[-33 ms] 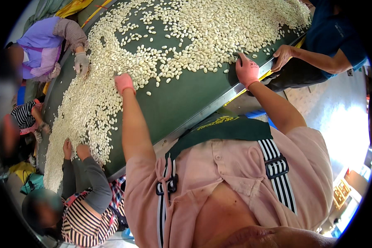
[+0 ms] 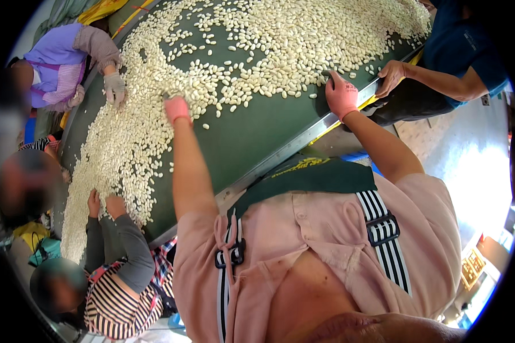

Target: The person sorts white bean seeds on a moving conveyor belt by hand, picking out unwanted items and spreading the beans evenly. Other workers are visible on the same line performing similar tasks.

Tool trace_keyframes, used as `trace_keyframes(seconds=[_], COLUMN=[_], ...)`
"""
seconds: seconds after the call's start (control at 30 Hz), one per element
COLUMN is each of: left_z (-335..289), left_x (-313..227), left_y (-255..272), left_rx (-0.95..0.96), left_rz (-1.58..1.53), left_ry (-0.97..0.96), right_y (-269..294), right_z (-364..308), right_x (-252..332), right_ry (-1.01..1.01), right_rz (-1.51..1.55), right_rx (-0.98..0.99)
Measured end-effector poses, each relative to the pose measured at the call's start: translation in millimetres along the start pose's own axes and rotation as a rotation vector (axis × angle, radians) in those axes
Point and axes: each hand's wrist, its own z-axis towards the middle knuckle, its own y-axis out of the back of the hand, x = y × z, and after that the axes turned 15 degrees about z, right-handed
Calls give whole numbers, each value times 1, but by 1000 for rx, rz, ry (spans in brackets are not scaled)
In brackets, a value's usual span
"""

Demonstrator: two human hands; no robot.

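White beans spread over the green table, from upper right to lower left of the frame. The pink-gloved left hand is among them, left of centre; the right hand is near the metal edge, right of centre. I cannot tell either hand's finger spread or hold.

My left hand: fingertips blurred; anything pinched, undeterminable. My right hand: palm and grip hidden beneath. White beans: cut off at far edge of view. Co-worker in dark blue shirt, right: head cut off. Co-worker in striped top, near left: face blurred.
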Motion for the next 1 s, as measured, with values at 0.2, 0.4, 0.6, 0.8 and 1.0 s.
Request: trace_keyframes(seconds=[0.2,0.4,0.6,0.8,1.0], left_z=[-96,-178,-248,-150,-19], left_x=[-65,-82,-76,4,83], left_y=[-77,-39,5,84,59], left_rx=[472,12,-143,-223,-463], left_rz=[60,-56,236,45,16], left_ry=[-199,-401,-949,-362,8], right_y=[-8,-53,-87,-82,-148], right_z=[4,-12,-44,27,-21], right_x=[10,57,137,173,201], right_ry=[-145,-937,-82,-939,-32], right_rz=[121,1575,1434,1728,652], right_rx=[112,1091,951,1302,1319])
